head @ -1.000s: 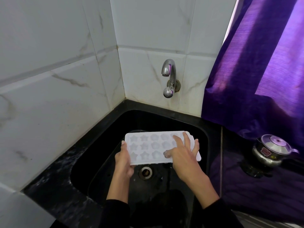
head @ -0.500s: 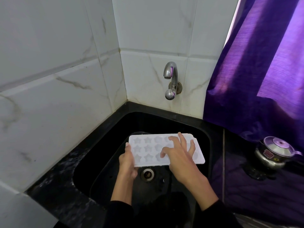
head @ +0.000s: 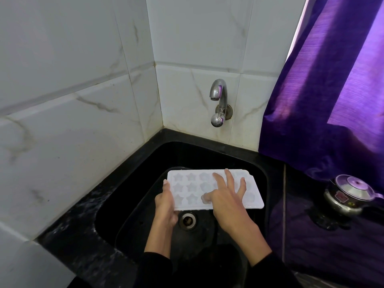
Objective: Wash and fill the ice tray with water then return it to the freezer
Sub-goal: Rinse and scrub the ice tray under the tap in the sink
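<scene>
A white ice tray (head: pixel 187 186) with star and flower shaped wells is held level over the black sink (head: pixel 228 156). My left hand (head: pixel 166 202) grips its left end, thumb on the rim and fingers underneath. My right hand (head: pixel 225 196) lies flat on top of the tray, fingers spread and straight, rubbing across the wells and hiding the middle ones. A chrome tap (head: pixel 218 100) juts from the tiled wall above the tray. No water runs from its spout.
The drain (head: pixel 187 220) sits just below the tray. White tiled walls (head: pixel 83 121) close in the sink's left and back. A purple curtain (head: pixel 332 90) hangs at the right, and a steel pot with a lid (head: pixel 349 194) stands on the black counter beneath it.
My right hand has slid a little leftward over the tray's wells, with its fingers spread wider. The left hand keeps the same hold. The camera has shifted slightly.
</scene>
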`<state>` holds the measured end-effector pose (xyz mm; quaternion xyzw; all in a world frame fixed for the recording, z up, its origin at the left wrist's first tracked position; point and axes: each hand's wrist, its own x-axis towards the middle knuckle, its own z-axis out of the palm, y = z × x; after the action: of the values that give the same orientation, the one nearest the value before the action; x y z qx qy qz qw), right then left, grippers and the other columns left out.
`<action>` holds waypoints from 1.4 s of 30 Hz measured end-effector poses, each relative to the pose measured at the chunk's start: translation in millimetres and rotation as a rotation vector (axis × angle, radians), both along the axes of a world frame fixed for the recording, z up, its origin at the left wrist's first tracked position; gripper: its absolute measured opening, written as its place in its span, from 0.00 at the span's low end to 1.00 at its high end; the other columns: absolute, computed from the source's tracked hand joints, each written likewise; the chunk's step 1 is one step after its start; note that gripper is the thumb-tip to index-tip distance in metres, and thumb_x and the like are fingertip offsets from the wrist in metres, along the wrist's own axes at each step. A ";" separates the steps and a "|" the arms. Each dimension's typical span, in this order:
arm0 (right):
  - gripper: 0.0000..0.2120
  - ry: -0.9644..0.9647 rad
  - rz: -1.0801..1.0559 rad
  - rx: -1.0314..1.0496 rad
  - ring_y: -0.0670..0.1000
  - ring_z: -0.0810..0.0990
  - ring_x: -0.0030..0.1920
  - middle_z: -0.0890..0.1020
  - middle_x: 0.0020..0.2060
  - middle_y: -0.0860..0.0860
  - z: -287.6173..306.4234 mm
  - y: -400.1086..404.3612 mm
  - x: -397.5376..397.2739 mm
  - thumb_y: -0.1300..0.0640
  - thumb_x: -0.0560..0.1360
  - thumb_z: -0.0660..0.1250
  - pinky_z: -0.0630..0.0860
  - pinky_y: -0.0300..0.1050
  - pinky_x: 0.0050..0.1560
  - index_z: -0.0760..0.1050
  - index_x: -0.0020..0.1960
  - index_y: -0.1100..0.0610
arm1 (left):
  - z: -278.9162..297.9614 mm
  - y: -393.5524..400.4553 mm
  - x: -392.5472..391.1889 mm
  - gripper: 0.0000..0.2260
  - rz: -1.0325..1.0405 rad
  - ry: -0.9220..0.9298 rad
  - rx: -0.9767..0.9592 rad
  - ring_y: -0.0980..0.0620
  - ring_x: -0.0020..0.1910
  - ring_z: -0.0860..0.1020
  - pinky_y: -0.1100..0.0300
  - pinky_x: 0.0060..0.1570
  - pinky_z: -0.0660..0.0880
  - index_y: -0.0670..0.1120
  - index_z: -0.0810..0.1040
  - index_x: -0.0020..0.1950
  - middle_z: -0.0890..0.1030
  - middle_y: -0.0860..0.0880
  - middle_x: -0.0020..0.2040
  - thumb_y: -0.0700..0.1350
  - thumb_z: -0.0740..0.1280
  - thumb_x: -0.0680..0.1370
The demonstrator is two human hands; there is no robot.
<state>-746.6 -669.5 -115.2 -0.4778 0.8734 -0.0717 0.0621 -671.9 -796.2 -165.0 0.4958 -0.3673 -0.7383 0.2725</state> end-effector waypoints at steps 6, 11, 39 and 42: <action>0.30 0.003 0.005 0.008 0.61 0.33 0.76 0.51 0.77 0.56 -5.7 2.8 3.3 0.75 0.71 0.62 0.33 0.69 0.70 0.75 0.65 0.48 | -1.5 0.6 2.2 0.17 0.006 0.001 -0.003 0.43 0.43 0.82 0.49 0.43 0.79 0.45 0.75 0.46 0.82 0.43 0.44 0.55 0.55 0.82; 0.25 0.003 -0.017 0.009 0.62 0.33 0.76 0.50 0.76 0.57 -0.9 2.3 3.7 0.73 0.71 0.63 0.33 0.69 0.70 0.77 0.61 0.51 | 0.5 4.5 0.4 0.16 0.000 -0.010 -0.013 0.43 0.42 0.81 0.49 0.43 0.79 0.45 0.74 0.44 0.82 0.43 0.43 0.55 0.56 0.82; 0.26 -0.041 0.060 0.029 0.60 0.33 0.76 0.46 0.78 0.55 0.5 -14.0 14.6 0.69 0.74 0.65 0.33 0.65 0.72 0.73 0.67 0.48 | 6.7 9.8 -5.7 0.18 -0.009 -0.020 -0.019 0.44 0.40 0.81 0.53 0.36 0.78 0.44 0.74 0.44 0.82 0.43 0.41 0.54 0.54 0.82; 0.23 -0.034 0.057 0.014 0.60 0.33 0.76 0.49 0.77 0.55 0.2 -13.1 12.5 0.68 0.74 0.66 0.32 0.66 0.72 0.76 0.64 0.46 | 7.7 10.8 -5.3 0.18 -0.013 -0.027 -0.015 0.44 0.39 0.81 0.53 0.36 0.78 0.44 0.75 0.44 0.82 0.43 0.41 0.54 0.54 0.82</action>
<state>-734.0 -682.6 -115.0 -0.5006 0.8587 -0.0722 0.0823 -677.2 -785.4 -157.3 0.5012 -0.3799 -0.7304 0.2665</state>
